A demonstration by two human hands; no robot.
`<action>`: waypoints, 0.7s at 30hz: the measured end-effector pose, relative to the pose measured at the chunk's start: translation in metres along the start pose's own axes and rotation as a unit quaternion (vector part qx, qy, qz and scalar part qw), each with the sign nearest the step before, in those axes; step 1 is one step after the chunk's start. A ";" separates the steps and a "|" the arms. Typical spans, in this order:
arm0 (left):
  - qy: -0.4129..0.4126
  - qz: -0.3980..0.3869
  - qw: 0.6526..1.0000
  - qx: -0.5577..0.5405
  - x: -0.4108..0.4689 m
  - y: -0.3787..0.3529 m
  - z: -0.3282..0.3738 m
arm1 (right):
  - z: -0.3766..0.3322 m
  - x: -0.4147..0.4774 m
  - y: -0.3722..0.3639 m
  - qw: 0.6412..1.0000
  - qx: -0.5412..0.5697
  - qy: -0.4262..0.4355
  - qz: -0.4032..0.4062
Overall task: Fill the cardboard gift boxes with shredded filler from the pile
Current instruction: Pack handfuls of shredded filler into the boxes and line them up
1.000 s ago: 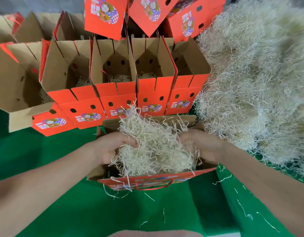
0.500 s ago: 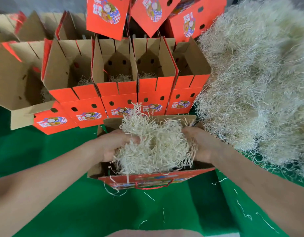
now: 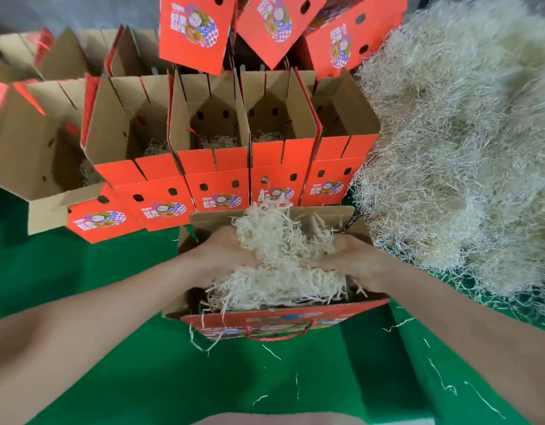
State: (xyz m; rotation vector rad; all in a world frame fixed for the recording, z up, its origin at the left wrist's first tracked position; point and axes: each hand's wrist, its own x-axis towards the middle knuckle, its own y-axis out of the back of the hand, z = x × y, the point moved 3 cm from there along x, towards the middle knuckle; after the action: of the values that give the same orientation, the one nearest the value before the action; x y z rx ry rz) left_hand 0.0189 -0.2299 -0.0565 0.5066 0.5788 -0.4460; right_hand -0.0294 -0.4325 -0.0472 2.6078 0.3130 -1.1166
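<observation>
The left hand [image 3: 225,256] and the right hand [image 3: 354,262] face each other across a clump of filler [image 3: 280,271]. Each hand's fingers are curled into the pale strands and mostly buried in them, so the two hands grip the clump from either side. The clump sits in the open top of the near box [image 3: 341,311], partly inside and partly heaped above the rim, with a few strands hanging over the red front wall. A red cord handle [image 3: 280,336] droops along that wall. The box stands on the green counter [image 3: 111,271], where loose strands [image 3: 440,375] lie scattered, mostly near the right forearm. Just behind the near box stands a row of open boxes [image 3: 216,185], red outside and brown inside, with their flaps up and a little filler visible at the bottom of several. At the left end another open box [image 3: 29,154] is tipped outward. More red boxes [image 3: 197,29] are stacked higher at the back. The big pile [image 3: 464,148] of shredded filler fills the right side of the counter, touching the right end of the row and reaching down close beside the near box.
</observation>
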 end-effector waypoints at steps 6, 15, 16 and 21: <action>-0.010 -0.064 0.998 -0.014 -0.006 0.008 -0.008 | 0.009 0.000 0.021 0.995 -0.083 -0.002 0.051; -0.011 -0.225 0.973 -0.050 -0.033 0.015 -0.011 | -0.010 -0.011 0.003 0.986 -0.059 0.040 -0.147; -0.018 -0.208 0.976 -0.056 -0.030 0.012 -0.009 | -0.013 -0.008 -0.004 0.983 -0.081 0.037 -0.162; -0.060 -0.116 0.990 -0.051 -0.017 0.001 0.007 | -0.027 0.018 -0.031 0.992 -0.113 0.031 -0.056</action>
State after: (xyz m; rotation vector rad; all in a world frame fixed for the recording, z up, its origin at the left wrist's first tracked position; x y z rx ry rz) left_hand 0.0093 -0.2285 -0.0408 0.3132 0.5425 -0.6599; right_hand -0.0090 -0.3924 -0.0482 2.4529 0.5723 -0.9734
